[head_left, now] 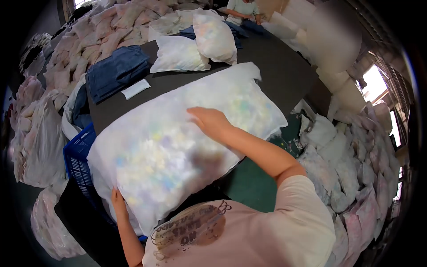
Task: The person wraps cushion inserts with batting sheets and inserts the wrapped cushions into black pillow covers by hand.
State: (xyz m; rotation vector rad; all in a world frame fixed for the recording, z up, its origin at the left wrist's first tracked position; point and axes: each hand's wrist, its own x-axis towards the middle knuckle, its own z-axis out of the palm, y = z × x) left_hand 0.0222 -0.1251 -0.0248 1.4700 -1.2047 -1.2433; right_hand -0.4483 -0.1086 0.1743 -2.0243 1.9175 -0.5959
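Observation:
A large white pillow (164,138), its pale coloured stuffing showing through the thin cover, lies slantwise in front of me across the near side of the dark table. My right hand (211,122) rests on its upper middle, fingers stretched out over the cover. At the pillow's lower left edge, my left hand (118,202) has its fingers closed at the side of the cover; part of this hand is hidden. Under that edge, more white fabric shows beside a blue plastic basket (79,155).
Folded dark blue cloth (118,71) and a small white packet (135,89) lie on the table (275,66). Two smaller pillows (182,53) sit farther back. Another person (243,10) is at the far end. Heaps of filled bags (356,164) stand around.

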